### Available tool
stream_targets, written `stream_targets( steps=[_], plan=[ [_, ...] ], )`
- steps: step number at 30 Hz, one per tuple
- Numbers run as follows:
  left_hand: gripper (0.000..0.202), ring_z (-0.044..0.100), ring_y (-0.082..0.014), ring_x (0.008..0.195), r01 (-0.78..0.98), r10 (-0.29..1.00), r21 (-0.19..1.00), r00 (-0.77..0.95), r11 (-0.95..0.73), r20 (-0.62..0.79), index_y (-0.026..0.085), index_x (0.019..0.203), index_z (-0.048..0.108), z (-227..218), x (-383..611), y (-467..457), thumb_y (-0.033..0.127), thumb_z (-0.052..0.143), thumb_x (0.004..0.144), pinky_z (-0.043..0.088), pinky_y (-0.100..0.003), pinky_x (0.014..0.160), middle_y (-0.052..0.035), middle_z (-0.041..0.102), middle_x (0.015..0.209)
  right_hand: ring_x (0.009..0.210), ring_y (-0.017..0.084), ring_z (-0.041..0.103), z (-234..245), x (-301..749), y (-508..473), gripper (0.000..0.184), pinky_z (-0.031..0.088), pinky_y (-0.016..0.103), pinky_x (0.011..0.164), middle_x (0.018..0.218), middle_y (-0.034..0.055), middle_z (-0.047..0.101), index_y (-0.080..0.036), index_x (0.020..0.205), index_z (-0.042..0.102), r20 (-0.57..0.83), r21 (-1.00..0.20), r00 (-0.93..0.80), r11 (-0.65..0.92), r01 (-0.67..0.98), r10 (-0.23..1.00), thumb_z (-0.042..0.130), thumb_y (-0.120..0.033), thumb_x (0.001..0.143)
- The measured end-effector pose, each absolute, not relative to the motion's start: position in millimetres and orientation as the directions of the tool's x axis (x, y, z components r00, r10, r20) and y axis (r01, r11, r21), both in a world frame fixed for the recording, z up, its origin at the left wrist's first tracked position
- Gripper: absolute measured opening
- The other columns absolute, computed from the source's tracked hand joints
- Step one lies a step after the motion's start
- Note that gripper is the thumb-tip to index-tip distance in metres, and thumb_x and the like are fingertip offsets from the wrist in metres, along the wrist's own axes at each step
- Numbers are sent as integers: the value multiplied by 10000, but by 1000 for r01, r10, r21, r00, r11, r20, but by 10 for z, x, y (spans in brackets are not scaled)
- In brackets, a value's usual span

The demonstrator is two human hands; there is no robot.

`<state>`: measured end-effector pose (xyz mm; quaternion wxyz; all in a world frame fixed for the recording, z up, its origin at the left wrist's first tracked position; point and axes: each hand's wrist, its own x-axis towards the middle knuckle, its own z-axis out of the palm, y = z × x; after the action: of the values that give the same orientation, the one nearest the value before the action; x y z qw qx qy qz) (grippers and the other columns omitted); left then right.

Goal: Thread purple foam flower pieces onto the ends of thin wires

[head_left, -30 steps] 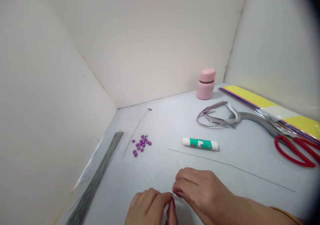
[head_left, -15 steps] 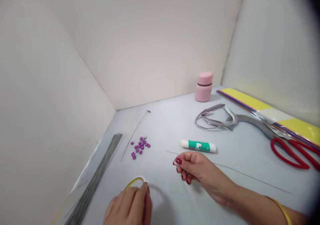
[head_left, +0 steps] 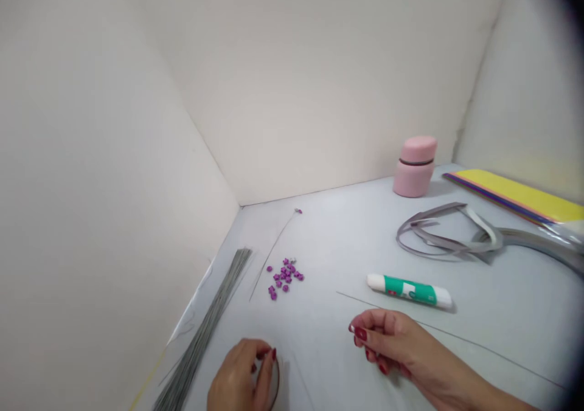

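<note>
- The right hand [head_left: 395, 341], lower right of centre, has its grip closed: thumb and index fingertip pinch a tiny white piece [head_left: 351, 328], most of it hidden by the fingers. The other fingers curl loosely beneath, dark red nails showing.
- The left hand [head_left: 239, 377], at the bottom of the frame left of centre, has its grip bent around a ring-shaped roll [head_left: 275, 386], thumb against its side. Much of the roll is covered, so how firmly it is held I cannot tell.
- The two hands are well apart, with bare desk [head_left: 319, 350] between them.
- A single thin wire [head_left: 358, 300] runs slantwise, passing behind the right hand toward the lower right edge.
- Just above that wire lies a glue stick [head_left: 408, 290], green label with white ends.
- Above the left hand, near the middle, sits a loose cluster of small purple stars [head_left: 285, 273].
- Left of them, a wire stem [head_left: 279, 236] slants upward, a purple and whitish tip at its upper end.
- A bundle of grey-green wires [head_left: 207, 332] stretches down to the lower left.
- At right, curled grey strips [head_left: 449, 244] lie in a loop.
- Farther up on the right are a pink lidded container [head_left: 414, 177], upright, and a flat yellow-topped pack [head_left: 515, 187].
</note>
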<state>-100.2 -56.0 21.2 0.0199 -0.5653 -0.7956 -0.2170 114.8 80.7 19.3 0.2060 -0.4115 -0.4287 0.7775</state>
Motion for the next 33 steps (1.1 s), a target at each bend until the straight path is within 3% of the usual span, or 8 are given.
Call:
stream_targets(
  steps=[3, 10, 16, 21, 24, 26, 29, 33],
  plan=[
    [183, 593, -176, 614, 862, 893, 379, -419, 335, 164, 225, 786, 598, 481, -1165, -256, 290, 432, 831, 440, -277, 595, -24, 654, 724, 448, 54, 450, 128, 1108, 780, 284, 317, 151, 393, 538, -38, 506, -139, 662, 592, -450, -856, -584, -513, 65, 676, 723, -365, 551],
    [203, 584, -204, 763, 864, 912, 425, -372, 271, 173, 172, 920, 628, 528, -1462, 542, 167, 473, 791, 408, -341, 733, -88, 657, 924, 408, 47, 413, 46, 1096, 765, 236, 300, 157, 384, 510, -35, 490, -133, 653, 578, -424, -884, -600, -453, 112, 679, 674, -341, 598],
    [90, 567, -196, 820, 730, 900, 628, -424, 271, 105, 149, 776, 637, 410, -1503, 687, 161, 550, 758, 376, -406, 822, -44, 639, 834, 425, 60, 429, -39, 1093, 759, 253, 294, 166, 380, 547, -28, 489, -148, 650, 562, -401, -895, -629, -431, 114, 666, 673, -370, 600],
    [141, 611, -191, 760, 353, 879, 888, -465, 296, -108, 147, 797, 619, 526, -1306, 515, 258, 537, 768, 454, -360, 767, -56, 660, 763, 368, 40, 366, -24, 1102, 785, 279, 268, 176, 398, 477, -42, 487, -137, 675, 560, -411, -900, -622, -405, 160, 667, 647, -400, 646],
    [166, 639, -128, 737, 53, 888, 948, -369, 314, -273, 144, 883, 585, 560, -989, 329, 272, 541, 786, 495, -288, 750, -60, 684, 826, 448, 66, 438, 129, 1136, 804, 265, 317, 185, 438, 538, -29, 515, -136, 688, 570, -378, -908, -595, -409, 90, 709, 656, -385, 655],
    [177, 632, -81, 624, -173, 878, 926, -299, 337, -375, 148, 898, 600, 550, -743, 217, 238, 617, 746, 508, -216, 664, -38, 689, 746, 504, 81, 472, 268, 1178, 813, 244, 353, 196, 478, 579, -23, 530, -139, 714, 588, -325, -924, -609, -381, 41, 723, 652, -372, 680],
    [223, 607, -50, 513, -598, 833, 716, -141, 359, -535, 126, 770, 682, 513, -429, 125, 172, 782, 576, 491, -134, 545, -29, 694, 629, 535, 89, 484, 448, 1251, 815, 218, 377, 208, 516, 602, -21, 542, -145, 730, 602, -250, -947, -616, -322, -7, 747, 639, -360, 715],
    [265, 603, -56, 476, -663, 827, 649, -79, 373, -556, 114, 714, 728, 455, -212, 120, 206, 829, 487, 487, -126, 496, -44, 705, 591, 553, 93, 490, 553, 1324, 797, 184, 386, 215, 534, 614, -18, 548, -145, 746, 612, -204, -956, -618, -291, -41, 759, 631, -327, 730]
  ],
)
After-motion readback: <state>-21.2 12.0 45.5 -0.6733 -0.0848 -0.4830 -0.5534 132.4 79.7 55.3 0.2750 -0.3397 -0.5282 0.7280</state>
